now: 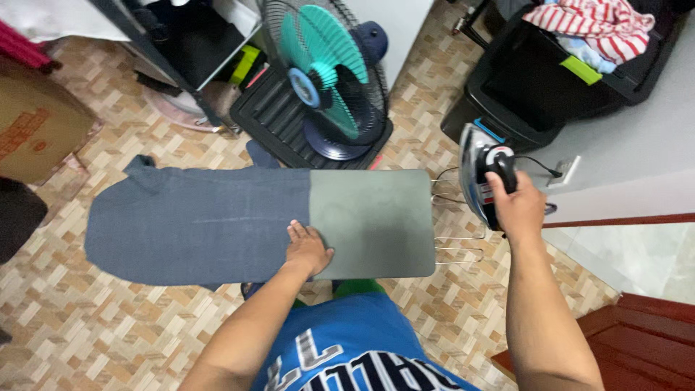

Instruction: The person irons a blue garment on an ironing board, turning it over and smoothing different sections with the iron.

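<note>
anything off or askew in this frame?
Nothing damaged or spilled. The iron is off the ironing board, held tipped up over the wire rest by the right hand. The left hand lies flat on the grey garment, which overhangs the board's left end.
</note>
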